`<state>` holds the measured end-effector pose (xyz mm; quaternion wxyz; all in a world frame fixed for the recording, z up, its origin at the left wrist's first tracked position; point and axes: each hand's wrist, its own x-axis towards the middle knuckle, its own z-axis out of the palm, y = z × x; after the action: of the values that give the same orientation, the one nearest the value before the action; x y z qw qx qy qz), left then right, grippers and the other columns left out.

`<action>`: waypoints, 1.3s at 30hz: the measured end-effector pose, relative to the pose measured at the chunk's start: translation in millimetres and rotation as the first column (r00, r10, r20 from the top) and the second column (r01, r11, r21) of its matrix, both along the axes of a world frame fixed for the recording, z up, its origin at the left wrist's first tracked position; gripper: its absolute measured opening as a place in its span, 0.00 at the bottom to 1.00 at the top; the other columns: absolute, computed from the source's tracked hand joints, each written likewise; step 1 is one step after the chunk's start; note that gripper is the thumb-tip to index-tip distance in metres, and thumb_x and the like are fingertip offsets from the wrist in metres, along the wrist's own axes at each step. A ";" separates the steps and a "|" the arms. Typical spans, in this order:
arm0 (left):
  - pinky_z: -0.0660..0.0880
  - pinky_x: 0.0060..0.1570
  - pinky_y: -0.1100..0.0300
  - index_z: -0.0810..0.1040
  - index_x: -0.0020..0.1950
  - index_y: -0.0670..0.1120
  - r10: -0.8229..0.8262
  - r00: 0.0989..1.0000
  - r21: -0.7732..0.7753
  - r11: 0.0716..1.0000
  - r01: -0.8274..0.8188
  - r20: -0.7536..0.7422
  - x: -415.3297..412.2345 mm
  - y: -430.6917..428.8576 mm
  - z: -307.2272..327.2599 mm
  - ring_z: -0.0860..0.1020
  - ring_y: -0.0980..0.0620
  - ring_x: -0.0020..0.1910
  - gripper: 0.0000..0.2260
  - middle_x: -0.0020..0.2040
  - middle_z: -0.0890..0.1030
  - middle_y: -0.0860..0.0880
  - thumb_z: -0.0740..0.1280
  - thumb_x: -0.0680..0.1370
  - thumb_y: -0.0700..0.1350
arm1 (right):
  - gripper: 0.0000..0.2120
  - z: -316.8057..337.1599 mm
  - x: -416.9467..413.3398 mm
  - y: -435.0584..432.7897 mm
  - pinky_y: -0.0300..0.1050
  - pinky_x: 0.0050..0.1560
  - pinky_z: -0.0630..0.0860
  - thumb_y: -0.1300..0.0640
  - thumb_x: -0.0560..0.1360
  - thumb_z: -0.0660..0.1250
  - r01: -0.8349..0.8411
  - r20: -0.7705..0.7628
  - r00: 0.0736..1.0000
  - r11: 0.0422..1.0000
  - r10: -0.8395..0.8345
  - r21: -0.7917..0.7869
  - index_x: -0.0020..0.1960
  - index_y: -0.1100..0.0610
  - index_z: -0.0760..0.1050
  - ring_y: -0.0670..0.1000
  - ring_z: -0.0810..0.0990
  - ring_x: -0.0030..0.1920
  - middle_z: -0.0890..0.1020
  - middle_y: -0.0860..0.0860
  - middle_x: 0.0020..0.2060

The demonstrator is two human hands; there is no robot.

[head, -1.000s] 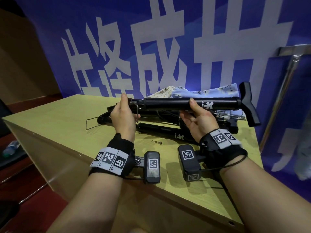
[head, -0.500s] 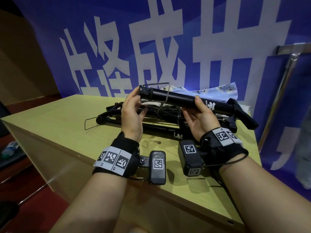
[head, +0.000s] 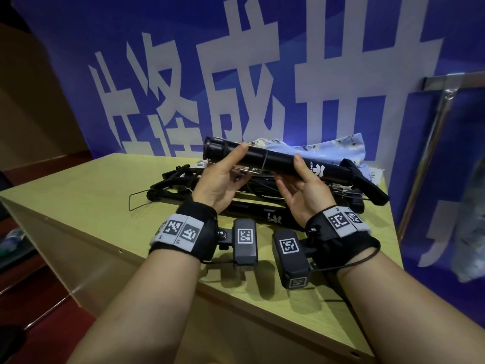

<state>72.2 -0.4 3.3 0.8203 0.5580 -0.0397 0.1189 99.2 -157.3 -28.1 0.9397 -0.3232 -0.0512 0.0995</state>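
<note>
Fingers (head: 239, 151) of left hand (head: 219, 181) and right hand (head: 305, 197) are curled round black tube (head: 280, 162), held tilted clear of tabletop (head: 86, 195), presumably so its wire loop (head: 265, 161) can be worked.

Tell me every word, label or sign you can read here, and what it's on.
"成": big white character on the blue banner; its neighbours are cut off, so I am unsure of them.
Lifted black tube: white logo with small lettering, too blurred to read.
Second tube on the table: same mark, also blurred.
Wristbands: square black-and-white codes, no readable words.
</note>
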 end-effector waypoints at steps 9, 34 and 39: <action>0.78 0.57 0.50 0.77 0.51 0.43 0.104 0.991 -0.003 0.995 -0.104 0.082 6.0 -17.7 34.5 0.80 0.47 0.57 0.04 0.49 0.83 0.44 0.68 0.78 0.42 | 0.14 10.9 -4.4 1.2 0.43 0.46 0.79 0.46 0.78 0.62 -0.010 0.021 1.000 0.989 0.014 -0.147 0.50 0.56 0.76 0.51 0.80 0.41 0.81 0.55 0.40; 0.82 0.46 0.49 0.71 0.70 0.41 0.210 0.975 -0.526 0.839 -0.141 0.075 -53.1 5.8 125.6 0.78 0.44 0.57 0.22 0.58 0.78 0.41 0.70 0.78 0.46 | 0.23 75.8 -23.5 -4.3 0.53 0.51 0.77 0.43 0.79 0.59 -0.025 -0.074 0.997 0.982 0.011 -0.189 0.65 0.58 0.64 0.58 0.79 0.55 0.75 0.62 0.62; 0.81 0.43 0.49 0.71 0.70 0.42 0.197 0.980 -0.539 0.829 -0.146 0.037 -56.8 7.0 124.5 0.79 0.43 0.57 0.23 0.58 0.79 0.41 0.69 0.78 0.49 | 0.16 86.3 -15.7 -1.6 0.43 0.40 0.80 0.50 0.79 0.62 -0.023 -0.115 0.993 0.989 0.040 0.145 0.60 0.60 0.76 0.52 0.80 0.43 0.84 0.57 0.44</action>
<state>15.5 6.6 127.9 0.9262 0.3032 0.0078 0.2238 83.5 -158.9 58.2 0.9602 -0.2476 -0.0081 0.1293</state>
